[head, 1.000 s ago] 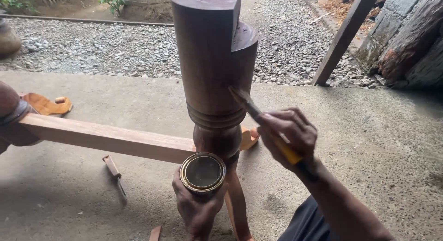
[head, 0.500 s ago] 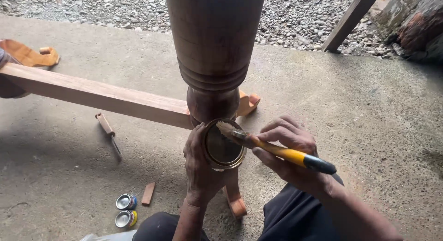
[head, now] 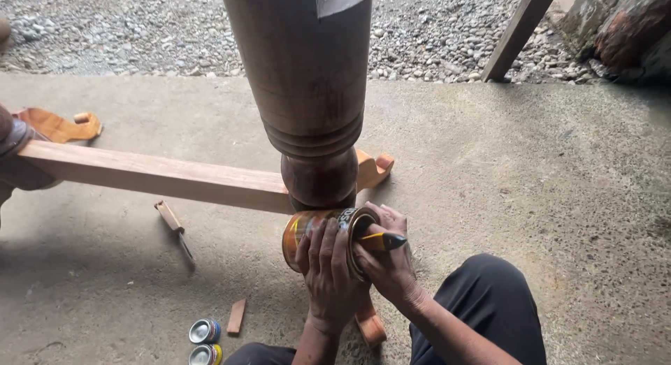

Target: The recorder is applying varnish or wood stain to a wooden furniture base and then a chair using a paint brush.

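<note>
My left hand [head: 327, 273] grips a small orange tin can [head: 307, 229], tipped on its side with the open mouth facing right. My right hand [head: 388, 264] holds a yellow-and-black brush handle [head: 381, 241] whose tip goes into the can's mouth; the bristles are hidden inside. Both hands sit just below a dark turned wooden post [head: 307, 92] that rises in the middle of the view. A pale wooden rail [head: 154, 175] joins the post from the left.
A chisel with a wooden handle [head: 175, 225] lies on the concrete floor [head: 524, 169]. Two small tins [head: 205, 340] and a wood offcut [head: 237, 316] lie at the bottom left. Orange carved wooden pieces [head: 59, 125] lie around. Gravel [head: 126, 30] and a leaning plank [head: 517, 33] lie beyond.
The can has been tipped from mouth-up onto its side. The brush has gone from the post down into the can's mouth. The view has moved closer and lower.
</note>
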